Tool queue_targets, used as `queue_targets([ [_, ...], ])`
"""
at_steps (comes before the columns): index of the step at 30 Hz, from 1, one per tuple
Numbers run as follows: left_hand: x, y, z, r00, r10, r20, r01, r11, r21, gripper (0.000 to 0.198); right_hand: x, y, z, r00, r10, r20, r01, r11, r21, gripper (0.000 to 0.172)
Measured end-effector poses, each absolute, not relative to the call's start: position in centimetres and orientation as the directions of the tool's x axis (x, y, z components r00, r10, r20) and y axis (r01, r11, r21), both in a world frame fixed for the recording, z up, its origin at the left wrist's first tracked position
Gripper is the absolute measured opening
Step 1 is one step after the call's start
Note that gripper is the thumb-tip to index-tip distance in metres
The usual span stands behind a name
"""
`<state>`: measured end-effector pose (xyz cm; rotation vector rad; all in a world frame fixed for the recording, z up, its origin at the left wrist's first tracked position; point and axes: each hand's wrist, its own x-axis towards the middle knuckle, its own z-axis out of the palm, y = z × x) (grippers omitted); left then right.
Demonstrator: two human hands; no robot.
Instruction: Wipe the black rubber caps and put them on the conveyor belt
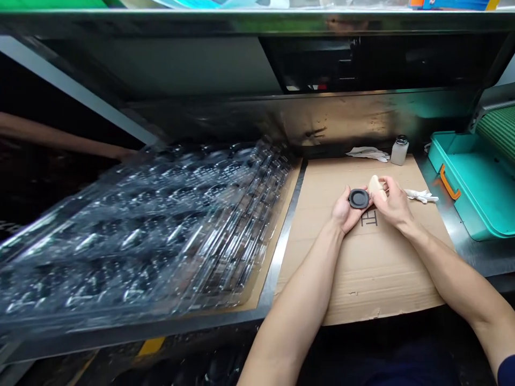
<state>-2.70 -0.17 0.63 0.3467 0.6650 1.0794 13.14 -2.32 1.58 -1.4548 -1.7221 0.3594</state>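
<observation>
My left hand [344, 212] cradles a small black rounded-square piece [359, 198] with a sunken middle, the thumb along its side and the fingers beneath it. Just to the right, my right hand [392, 202] pinches a cream-coloured pad [376, 187], perhaps a sponge, tilted up on edge near the black piece. Whether pad and piece touch I cannot tell. Both hands are over a flat cardboard sheet [386, 268] with dark printed marks.
Stacked clear plastic trays [137, 230] fill the left side, blurred. Behind the hands stand a small bottle [399, 150] with a dark cap and a white glove [368, 154]. Another white glove [421, 196] lies right, beside a teal bin [462, 209] with an orange handle. A metal shelf edge [257, 24] crosses above.
</observation>
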Motion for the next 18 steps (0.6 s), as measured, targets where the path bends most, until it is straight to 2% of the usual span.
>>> queue_targets([
  [4,-2.5,-0.26,0.37,0.291,0.914,-0.283,-0.676,0.406,0.615,0.044,12.8,-2.93,1.46,-0.182,0.955,0.233,0.497,0.294,-0.817,0.032],
  [7,-2.23,-0.58,0.33,0.298,0.904,-0.305,-0.627,0.427,0.652,0.045,12.76,-2.86,1.57,-0.239,0.961,0.141,0.488,0.244,-0.838,0.024],
  [10,-1.97,-0.82,0.54,0.271,0.906,-0.324,-0.612,0.422,0.669,0.044,13.28,-2.66,1.83,-0.263,0.957,0.121,0.572,0.255,-0.78,0.019],
  [14,-1.84,-0.99,0.82,0.274,0.918,-0.285,-0.668,0.395,0.63,0.041,13.2,-2.78,1.6,-0.094,0.964,0.248,0.725,0.237,-0.647,0.03],
  [18,-2.53,-0.95,0.89,0.33,0.906,-0.265,-0.691,0.423,0.586,0.034,12.98,-2.55,1.18,-0.051,0.961,0.271,0.789,0.205,-0.579,0.035],
])
